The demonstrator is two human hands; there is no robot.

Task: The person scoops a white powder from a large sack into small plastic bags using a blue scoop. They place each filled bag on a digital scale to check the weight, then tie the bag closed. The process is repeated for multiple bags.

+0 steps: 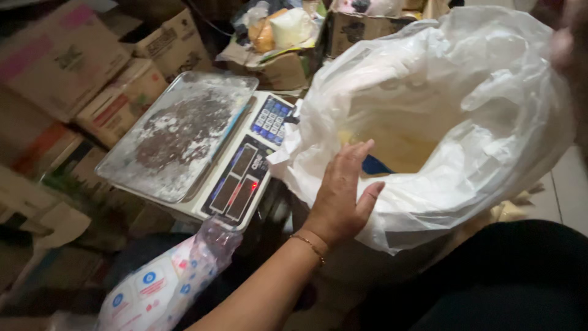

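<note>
A large white plastic bag (465, 92) stands open at the right, lining a container, with pale yellow powder (404, 150) inside. A blue object (375, 165), partly hidden, lies in the powder by the near rim. My left hand (343, 193) rests flat on the bag's near rim with its fingers spread over the edge, and a thin bracelet circles its wrist. At the top right edge, my right hand (568, 43) shows only as a blurred patch against the bag's far rim. Its grip is unclear.
A digital scale (248, 165) with a flour-dusted metal tray (177, 135) sits left of the bag. Cardboard boxes (67, 55) are stacked at the left and back. A printed plastic packet (165, 282) lies below the scale. My dark-clothed leg (508, 276) is at the bottom right.
</note>
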